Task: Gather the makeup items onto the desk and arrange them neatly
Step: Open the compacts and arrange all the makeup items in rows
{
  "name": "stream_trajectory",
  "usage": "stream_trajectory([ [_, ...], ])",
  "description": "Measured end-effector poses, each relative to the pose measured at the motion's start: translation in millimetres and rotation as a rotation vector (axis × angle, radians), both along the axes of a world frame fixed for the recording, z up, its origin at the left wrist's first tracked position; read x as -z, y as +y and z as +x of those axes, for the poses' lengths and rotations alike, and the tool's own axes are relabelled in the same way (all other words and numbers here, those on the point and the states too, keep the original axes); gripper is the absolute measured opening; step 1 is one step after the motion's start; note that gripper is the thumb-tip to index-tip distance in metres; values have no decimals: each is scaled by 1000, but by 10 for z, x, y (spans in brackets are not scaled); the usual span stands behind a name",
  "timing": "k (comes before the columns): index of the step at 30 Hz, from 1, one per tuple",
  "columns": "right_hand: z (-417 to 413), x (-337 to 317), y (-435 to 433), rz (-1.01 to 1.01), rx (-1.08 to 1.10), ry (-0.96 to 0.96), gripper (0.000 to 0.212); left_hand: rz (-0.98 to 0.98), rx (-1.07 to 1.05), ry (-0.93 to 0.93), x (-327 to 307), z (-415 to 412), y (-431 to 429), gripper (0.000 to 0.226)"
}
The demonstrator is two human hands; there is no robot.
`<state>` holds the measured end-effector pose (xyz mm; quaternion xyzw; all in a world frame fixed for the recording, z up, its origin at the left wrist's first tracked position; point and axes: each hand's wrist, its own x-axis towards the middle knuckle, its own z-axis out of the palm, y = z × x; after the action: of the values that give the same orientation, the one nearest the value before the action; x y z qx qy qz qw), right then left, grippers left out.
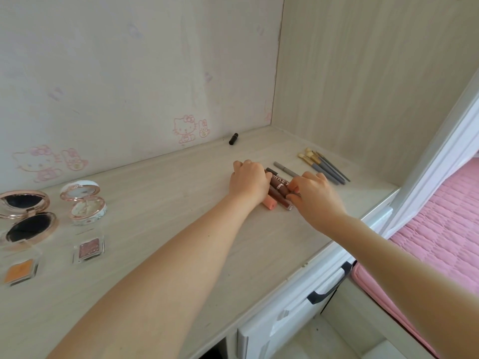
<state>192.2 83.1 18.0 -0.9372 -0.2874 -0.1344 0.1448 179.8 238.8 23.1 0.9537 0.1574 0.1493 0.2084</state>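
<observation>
Several brown lip gloss tubes and a pink tube lie side by side on the pale desk. My left hand lies over their left side with curled fingers. My right hand pinches the brown tubes from the right. Two grey pencils lie just behind them. Several grey-handled brushes sit in a row farther right. A black lipstick lies at the back wall. Two open compacts and two small eyeshadow pans are at the left.
The desk sits in a corner, with a wall behind and one on the right. Its front edge runs diagonally, with a white drawer and black handle below. A pink quilted bed lies to the right.
</observation>
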Motion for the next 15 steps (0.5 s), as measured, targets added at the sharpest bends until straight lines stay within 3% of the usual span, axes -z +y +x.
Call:
stream_trajectory([
  [3,-19,9,-15,69,18,-4,23,-94,-34,-71,-51,-33,-8,31],
  [8,-55,-6,-27,312,38,135,22,-448,-121,-169,-128,-137,-2,23],
  [15,-293,-158,73,604,1,242,18,-789,-134,-406,-289,-430,21,16],
])
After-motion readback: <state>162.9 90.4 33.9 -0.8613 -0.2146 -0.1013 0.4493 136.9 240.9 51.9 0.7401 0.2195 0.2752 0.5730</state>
